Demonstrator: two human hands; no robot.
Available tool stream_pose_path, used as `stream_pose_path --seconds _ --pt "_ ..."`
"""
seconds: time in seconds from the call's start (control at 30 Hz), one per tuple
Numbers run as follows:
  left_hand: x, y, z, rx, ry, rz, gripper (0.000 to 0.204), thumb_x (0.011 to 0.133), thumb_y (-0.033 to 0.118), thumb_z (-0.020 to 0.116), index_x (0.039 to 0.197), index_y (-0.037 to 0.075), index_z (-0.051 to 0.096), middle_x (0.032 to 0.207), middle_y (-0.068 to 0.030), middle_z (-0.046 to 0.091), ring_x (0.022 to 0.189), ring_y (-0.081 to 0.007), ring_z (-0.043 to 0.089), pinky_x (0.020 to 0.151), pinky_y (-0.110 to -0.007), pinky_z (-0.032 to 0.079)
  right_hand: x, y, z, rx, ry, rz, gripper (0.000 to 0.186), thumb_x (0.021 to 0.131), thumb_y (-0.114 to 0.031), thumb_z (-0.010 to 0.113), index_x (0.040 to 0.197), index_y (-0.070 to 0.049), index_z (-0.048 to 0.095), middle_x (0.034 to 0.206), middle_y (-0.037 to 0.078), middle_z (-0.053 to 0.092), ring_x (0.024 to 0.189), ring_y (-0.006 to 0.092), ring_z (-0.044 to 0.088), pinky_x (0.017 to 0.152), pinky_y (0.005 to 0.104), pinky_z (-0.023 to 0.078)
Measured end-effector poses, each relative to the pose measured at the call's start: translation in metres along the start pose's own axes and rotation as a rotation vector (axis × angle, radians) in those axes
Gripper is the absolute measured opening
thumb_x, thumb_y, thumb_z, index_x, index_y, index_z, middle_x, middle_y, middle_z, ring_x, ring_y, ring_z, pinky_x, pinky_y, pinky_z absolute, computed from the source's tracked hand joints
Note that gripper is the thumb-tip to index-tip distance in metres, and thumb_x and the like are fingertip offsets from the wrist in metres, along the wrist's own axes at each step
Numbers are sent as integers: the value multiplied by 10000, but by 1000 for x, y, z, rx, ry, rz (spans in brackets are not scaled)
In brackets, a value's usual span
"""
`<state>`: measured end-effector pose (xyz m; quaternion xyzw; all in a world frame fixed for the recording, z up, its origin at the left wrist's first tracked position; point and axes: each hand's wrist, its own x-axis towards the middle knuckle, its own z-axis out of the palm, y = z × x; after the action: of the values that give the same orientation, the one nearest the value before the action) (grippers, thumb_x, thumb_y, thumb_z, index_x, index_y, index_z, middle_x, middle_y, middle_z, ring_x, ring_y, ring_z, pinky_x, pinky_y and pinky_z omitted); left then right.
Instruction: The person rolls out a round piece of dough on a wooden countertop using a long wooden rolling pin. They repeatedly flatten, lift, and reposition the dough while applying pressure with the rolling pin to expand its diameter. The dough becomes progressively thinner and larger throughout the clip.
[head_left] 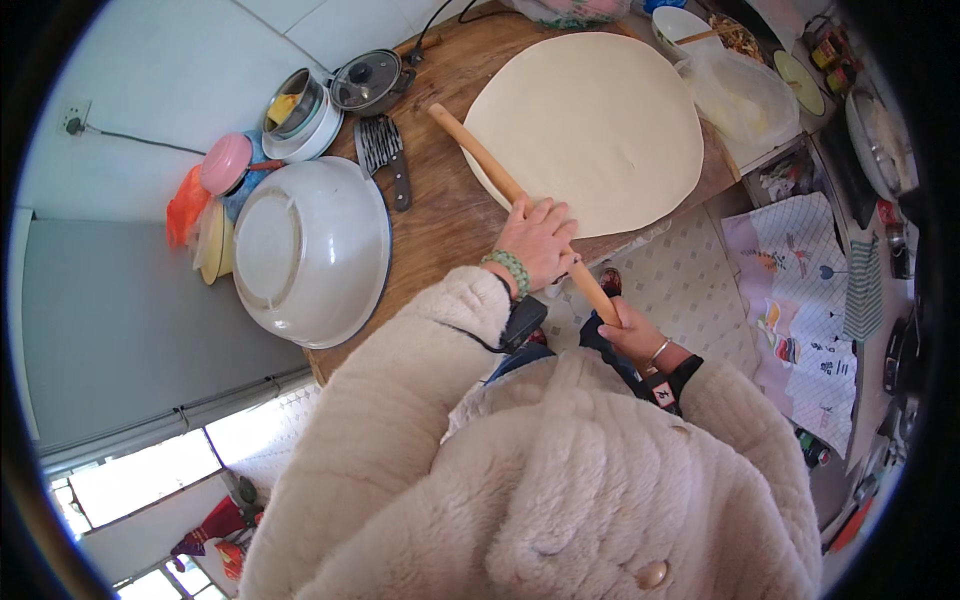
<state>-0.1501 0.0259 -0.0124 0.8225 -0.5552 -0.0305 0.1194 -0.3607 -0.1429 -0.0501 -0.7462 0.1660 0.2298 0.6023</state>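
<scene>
A large, thin round sheet of dough [590, 120] lies flat on the wooden table [440, 235], its near edge reaching the table's front. Slanting across its left side is a long wooden rolling pin [478, 152], whose near end sticks out past the table toward my body. My left hand [538, 240], with a green braided bracelet at the wrist, is laid over the middle of the pin with its fingers closed on it. Lower and to the right, my right hand [632, 332] wraps round the pin's near end, clear of the dough.
An upturned white enamel basin [310, 250] sits left on the table. Behind it are a cleaver [385, 160], a lidded pan [368, 82] and stacked bowls [300, 120]. A plastic bag [745, 100] lies right of the dough, near a white bowl [680, 30]. A printed cloth [795, 300] hangs at right.
</scene>
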Motion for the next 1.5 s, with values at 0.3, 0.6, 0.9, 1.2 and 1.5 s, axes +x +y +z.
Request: stream_pose_path --seconds 0.3,0.6,0.9,1.2,1.5 --pt "-12 -5 -23 90 119 -378 316 838 340 672 906 31 690 1120 -137 597 1188 -338 487 1059 -551 327 -37 46 -128 -379 257 -31 436 894 -113 667 1271 -49 458 858 69 569 659 172 564 583 327 479" --pt "19 -8 24 -683 540 -1409 391 831 199 703 1108 -34 554 1016 -168 654 915 -325 672 713 -461 558 -12 3 -279 -971 206 89 467 898 -143 648 1292 -45 415 1064 254 644 951 454 644 807 519 521" --pt "19 -95 28 -1559 890 -1525 297 913 226 646 1125 20 616 957 -113 701 809 -247 704 637 -413 572 84 -69 -289 -984 165 -442 231 961 -143 519 1147 -21 584 1031 182 632 996 389 610 849 491 506" --pt "-3 -91 26 -1633 686 -1609 441 949 251 670 1300 22 533 1222 -117 651 1059 -257 669 842 -436 587 116 -106 -375 -1007 703 -646 247 836 -56 561 1072 -46 630 986 152 639 951 360 623 851 451 506" --pt "14 -79 14 -1621 772 -1672 453 945 283 669 1298 28 548 1213 -121 661 1052 -273 679 839 -439 595 185 -61 -449 -1125 534 -301 195 886 -180 613 1008 -42 675 1008 187 700 968 384 669 858 486 533"
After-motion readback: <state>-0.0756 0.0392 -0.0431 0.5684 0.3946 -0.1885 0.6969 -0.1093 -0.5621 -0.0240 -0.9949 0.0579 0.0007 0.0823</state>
